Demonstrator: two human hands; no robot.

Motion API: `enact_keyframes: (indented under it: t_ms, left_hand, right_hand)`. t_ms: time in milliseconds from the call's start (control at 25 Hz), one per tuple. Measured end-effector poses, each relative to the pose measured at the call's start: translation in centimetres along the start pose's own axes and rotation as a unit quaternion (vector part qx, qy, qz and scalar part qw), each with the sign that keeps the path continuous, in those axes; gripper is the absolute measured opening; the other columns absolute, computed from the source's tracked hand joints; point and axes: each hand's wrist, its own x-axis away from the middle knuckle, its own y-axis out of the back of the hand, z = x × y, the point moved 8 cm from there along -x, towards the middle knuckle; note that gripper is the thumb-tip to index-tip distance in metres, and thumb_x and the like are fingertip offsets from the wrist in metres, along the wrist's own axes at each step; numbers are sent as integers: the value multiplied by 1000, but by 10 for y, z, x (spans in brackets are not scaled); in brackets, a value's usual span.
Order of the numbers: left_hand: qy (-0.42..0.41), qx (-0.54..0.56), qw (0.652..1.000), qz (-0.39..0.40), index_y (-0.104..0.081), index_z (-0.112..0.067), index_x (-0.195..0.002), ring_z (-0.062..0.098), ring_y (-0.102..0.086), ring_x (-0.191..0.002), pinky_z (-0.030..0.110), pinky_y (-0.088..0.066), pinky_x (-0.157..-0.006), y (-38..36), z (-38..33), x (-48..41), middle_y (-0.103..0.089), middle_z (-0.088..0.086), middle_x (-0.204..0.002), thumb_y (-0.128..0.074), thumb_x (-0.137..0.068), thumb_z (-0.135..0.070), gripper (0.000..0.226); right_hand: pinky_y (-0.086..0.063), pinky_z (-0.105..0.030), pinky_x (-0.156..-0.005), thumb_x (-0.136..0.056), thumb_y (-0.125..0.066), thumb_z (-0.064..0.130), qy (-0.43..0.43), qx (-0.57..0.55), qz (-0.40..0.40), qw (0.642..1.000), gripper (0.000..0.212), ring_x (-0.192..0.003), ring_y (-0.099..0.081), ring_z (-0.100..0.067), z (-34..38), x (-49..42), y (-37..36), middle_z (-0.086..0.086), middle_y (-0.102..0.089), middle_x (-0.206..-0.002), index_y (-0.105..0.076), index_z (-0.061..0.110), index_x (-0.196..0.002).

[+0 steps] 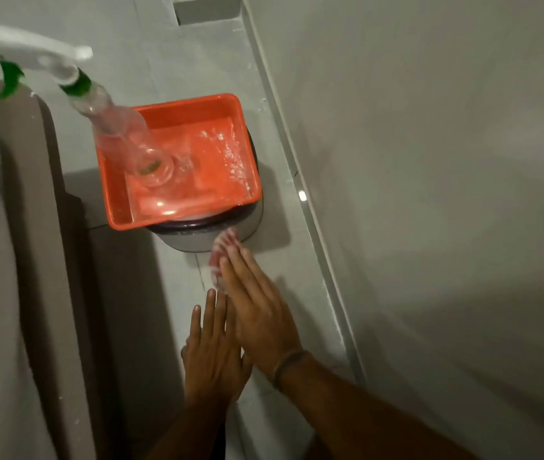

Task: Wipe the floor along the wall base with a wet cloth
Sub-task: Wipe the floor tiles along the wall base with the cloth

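Observation:
A red-and-white checked cloth (222, 252) lies on the grey floor (177, 293), blurred, just below the orange tray. My right hand (257, 310) is flat on top of it with fingers straight, pressing it to the floor; a band sits on that wrist. Just to its left, my left hand (212, 353) rests flat on the floor with fingers apart and holds nothing. The wall base (317, 234) runs diagonally a short way right of both hands, below the pale wall (429, 161).
An orange plastic tray (121, 207) holding water sits on a round dark-rimmed container (204, 239). A clear spray bottle (121, 127) with white-and-green trigger head stands in the tray. A brown-grey upholstered edge (48, 227) lines the left side.

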Motion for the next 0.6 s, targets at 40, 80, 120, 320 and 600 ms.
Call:
enact_keyframes:
  t_ms: [40,80,120,320,600]
  left_hand:
    - [5,-7,1000,8,-4,-10,-175,36,10,-171,60,-9,-138,-19,-6,11,11,19,-183,-1,-103,-71,94]
    - [2,-14,1000,4,-8,-9,-174,38,3,-171,61,-14,-138,-34,-15,18,4,20,-183,-5,-105,-69,92]
    - [-3,-13,1000,-8,-14,-6,-173,39,-5,-170,62,-20,-137,-50,-24,23,-5,20,-183,-9,-106,-67,91]
    - [-18,15,999,-45,-2,-8,-170,36,-1,-171,60,-14,-138,-137,-45,0,0,17,-183,-15,-104,-71,93]
    - [-18,2,997,-78,-8,-4,-175,36,1,-172,57,0,-139,-240,-48,-86,-3,19,-185,-22,-106,-72,97]
  right_hand:
    - [-42,-42,-126,-101,-65,16,-14,7,22,1000,73,-161,-29,-26,-10,42,-12,-11,-34,-172,-27,12,-163]
    - [-44,-42,-126,-100,-62,14,-34,11,49,998,71,-160,-29,-25,-25,80,-26,-11,-32,-172,-28,12,-163]
    - [-40,-42,-128,-100,-54,9,-56,16,90,994,71,-163,-23,-24,-43,116,-43,-11,-24,-175,-24,12,-165]
    - [-29,-46,-134,-95,-34,-13,-77,54,186,978,77,-166,-8,-28,-140,203,-117,-13,-7,-177,-14,8,-167]
    - [-19,-50,-137,-110,-39,11,-158,138,136,968,66,-167,-5,-33,-271,163,-198,-15,-5,-179,-8,10,-168]
